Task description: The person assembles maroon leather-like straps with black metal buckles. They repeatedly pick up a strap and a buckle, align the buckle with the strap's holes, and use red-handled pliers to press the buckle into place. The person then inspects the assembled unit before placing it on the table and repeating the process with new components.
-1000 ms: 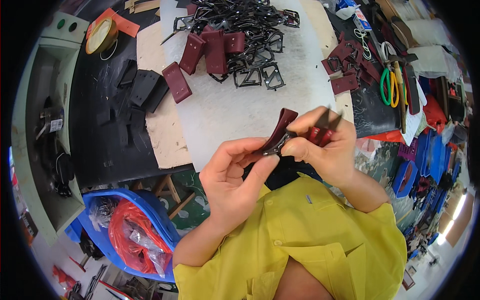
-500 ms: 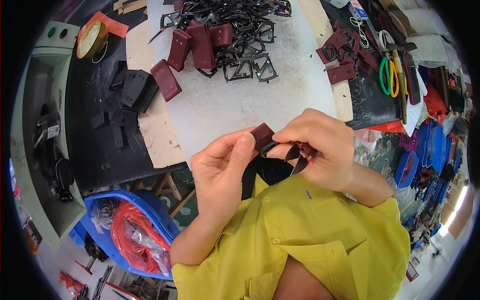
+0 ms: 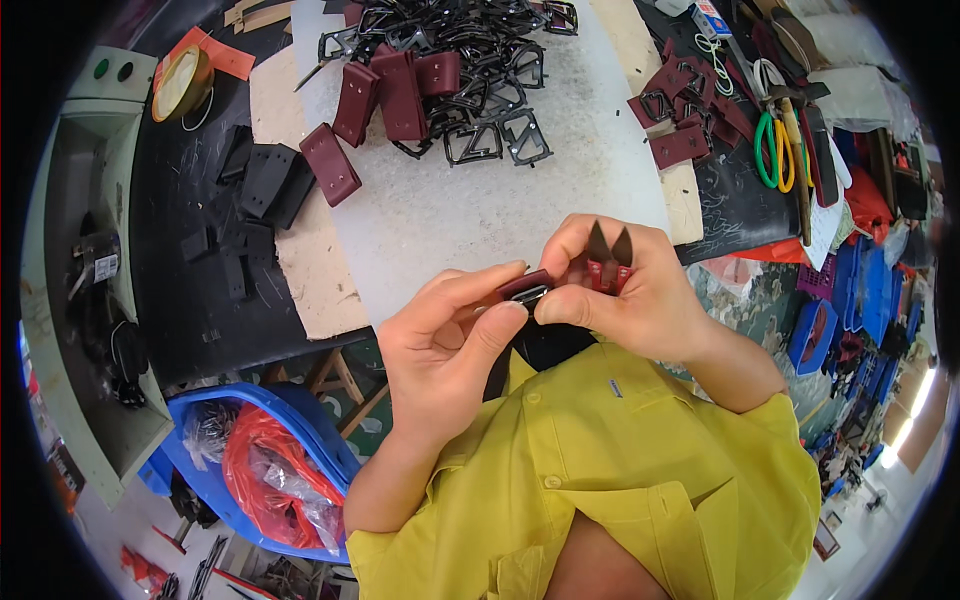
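Observation:
In front of my chest, a small folded maroon leather tab (image 3: 524, 284) with a black metal buckle (image 3: 530, 298) is held between both hands. My left hand (image 3: 440, 345) pinches its left end between thumb and fingers. At the other end, the thumb and forefinger of my right hand (image 3: 650, 305) grip it. Red-handled thread snips (image 3: 610, 262) are also tucked in the right hand, blades pointing away from me and apart. Beyond my hands, several maroon leather tabs (image 3: 401, 98) lie beside a heap of black metal buckles (image 3: 480, 60) on the white board (image 3: 440, 215).
Black leather pieces (image 3: 272, 180) lie on the dark table at left, below a yellow bowl (image 3: 184, 85). Maroon tabs with buckles (image 3: 690, 105) are piled at right, near scissors with green and yellow handles (image 3: 775, 150). A blue tub (image 3: 335, 440) with plastic bags stands lower left.
The tab has been tilted, so its edge and buckle now face me. My right hand has turned, swinging the snips' blades from pointing toward me to pointing away.

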The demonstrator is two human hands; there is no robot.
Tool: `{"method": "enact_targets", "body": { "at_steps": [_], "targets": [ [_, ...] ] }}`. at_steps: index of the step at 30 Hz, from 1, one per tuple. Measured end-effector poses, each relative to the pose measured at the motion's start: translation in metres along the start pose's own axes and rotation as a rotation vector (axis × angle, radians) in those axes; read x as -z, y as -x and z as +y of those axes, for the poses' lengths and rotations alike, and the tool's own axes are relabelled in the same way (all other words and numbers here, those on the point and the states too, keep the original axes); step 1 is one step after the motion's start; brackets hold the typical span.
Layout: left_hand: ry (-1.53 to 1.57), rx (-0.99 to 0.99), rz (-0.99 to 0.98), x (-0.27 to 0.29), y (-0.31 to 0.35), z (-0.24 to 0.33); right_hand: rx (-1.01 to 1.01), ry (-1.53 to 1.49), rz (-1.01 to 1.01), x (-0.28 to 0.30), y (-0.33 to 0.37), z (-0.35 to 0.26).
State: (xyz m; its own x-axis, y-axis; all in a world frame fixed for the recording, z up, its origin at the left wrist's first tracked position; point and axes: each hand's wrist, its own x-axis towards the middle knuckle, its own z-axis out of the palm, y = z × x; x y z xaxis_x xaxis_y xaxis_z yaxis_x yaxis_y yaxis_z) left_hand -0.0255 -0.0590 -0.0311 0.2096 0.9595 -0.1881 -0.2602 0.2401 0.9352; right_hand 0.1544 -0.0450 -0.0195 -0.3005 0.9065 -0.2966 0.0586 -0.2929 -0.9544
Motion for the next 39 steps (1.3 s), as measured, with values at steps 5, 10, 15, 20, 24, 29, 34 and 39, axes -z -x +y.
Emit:
{"method": "enact_targets", "body": {
  "at_steps": [5,10,15,20,24,29,34,39],
  "targets": [
    [-0.15,-0.073,0.003,0.0,0.004,-0.001,-0.09,-0.064,-0.096,-0.004,0.0,-0.004],
    [0.058,-0.023,0.064,-0.003,-0.003,-0.001,-0.102,-0.202,-0.039,-0.008,0.001,-0.003],
    [0.055,-0.016,-0.027,0.0,-0.002,0.003,-0.09,-0.185,-0.107,-0.005,0.002,-0.003],
    [0.04,0.006,-0.02,-0.004,0.001,0.002,-0.057,-0.159,-0.093,-0.007,0.004,0.003],
    [-0.022,-0.048,0.015,-0.001,-0.002,-0.003,-0.195,-0.394,-0.029,-0.001,-0.003,-0.009],
    [-0.121,-0.007,0.064,0.002,-0.002,0.004,-0.042,-0.108,0.063,-0.003,-0.004,-0.001],
    [0.022,0.029,-0.01,0.002,-0.002,-0.002,0.029,0.023,0.086,-0.004,0.0,0.003],
    [0.004,0.093,-0.06,0.001,0.002,-0.003,-0.101,-0.02,-0.002,-0.003,0.003,0.001]
  ]
}}
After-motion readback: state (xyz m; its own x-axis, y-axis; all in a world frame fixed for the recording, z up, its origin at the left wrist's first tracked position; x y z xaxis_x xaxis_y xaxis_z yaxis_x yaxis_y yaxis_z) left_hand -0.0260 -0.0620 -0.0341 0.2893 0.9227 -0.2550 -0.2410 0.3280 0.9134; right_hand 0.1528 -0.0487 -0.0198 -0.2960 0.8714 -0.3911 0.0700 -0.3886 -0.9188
